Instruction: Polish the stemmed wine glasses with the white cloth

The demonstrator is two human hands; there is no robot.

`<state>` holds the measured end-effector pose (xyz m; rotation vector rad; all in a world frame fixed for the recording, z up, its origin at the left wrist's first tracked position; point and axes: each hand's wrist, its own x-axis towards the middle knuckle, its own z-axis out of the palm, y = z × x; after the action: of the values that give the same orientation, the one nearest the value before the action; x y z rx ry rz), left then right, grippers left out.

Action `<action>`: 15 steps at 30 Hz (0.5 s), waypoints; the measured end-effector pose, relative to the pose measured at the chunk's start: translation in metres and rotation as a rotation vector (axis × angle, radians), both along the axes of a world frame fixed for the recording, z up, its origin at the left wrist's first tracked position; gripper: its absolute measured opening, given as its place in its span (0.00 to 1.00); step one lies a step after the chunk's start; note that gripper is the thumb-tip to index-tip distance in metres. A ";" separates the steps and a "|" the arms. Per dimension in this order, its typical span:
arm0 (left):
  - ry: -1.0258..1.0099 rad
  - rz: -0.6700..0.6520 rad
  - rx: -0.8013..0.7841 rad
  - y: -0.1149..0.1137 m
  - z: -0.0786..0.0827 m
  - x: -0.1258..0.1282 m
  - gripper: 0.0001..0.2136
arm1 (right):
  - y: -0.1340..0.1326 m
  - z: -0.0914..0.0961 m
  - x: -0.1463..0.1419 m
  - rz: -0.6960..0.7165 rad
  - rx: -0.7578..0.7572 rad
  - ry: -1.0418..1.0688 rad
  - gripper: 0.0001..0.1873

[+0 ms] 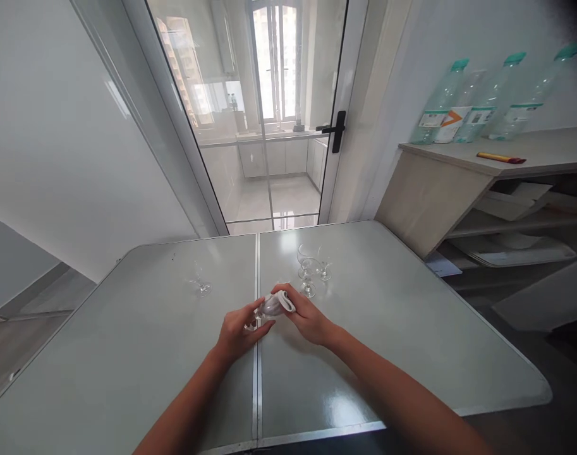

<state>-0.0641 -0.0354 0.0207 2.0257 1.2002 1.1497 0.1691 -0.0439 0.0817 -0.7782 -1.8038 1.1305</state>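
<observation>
My left hand [238, 332] is closed round the stem end of a small clear stemmed glass [269, 306] that lies tilted over the table's middle seam. My right hand [307, 316] pinches a white cloth [285, 303] against the bowl of that glass. Just beyond my right hand stand two more clear stemmed glasses [309, 268], close together and upright. Another clear glass [200, 281] stands alone to the left of the seam.
The grey folding table [411, 328] fills the foreground. A wooden shelf unit [459, 183] at the right carries three plastic bottles [440, 104] and a yellow-red pen [501, 158]. A glass door [269, 126] with a black handle stands behind the table.
</observation>
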 end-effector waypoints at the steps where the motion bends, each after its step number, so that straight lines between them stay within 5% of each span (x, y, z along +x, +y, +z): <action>1: 0.082 0.030 0.091 -0.001 -0.002 -0.002 0.23 | 0.000 0.000 -0.002 -0.009 -0.047 0.021 0.11; 6: 0.144 0.004 0.119 -0.002 0.001 0.000 0.22 | 0.004 -0.003 -0.003 0.032 -0.176 0.096 0.15; 12: -0.333 -0.291 -0.556 0.004 0.011 0.008 0.23 | 0.009 -0.001 0.007 0.091 -0.180 0.144 0.20; 15: -0.483 -0.440 -0.720 0.006 0.010 0.010 0.25 | 0.006 0.004 0.011 0.140 -0.114 0.131 0.20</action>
<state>-0.0541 -0.0293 0.0309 1.2724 0.7193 0.7650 0.1797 -0.0377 0.0857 -0.6348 -1.7167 1.3541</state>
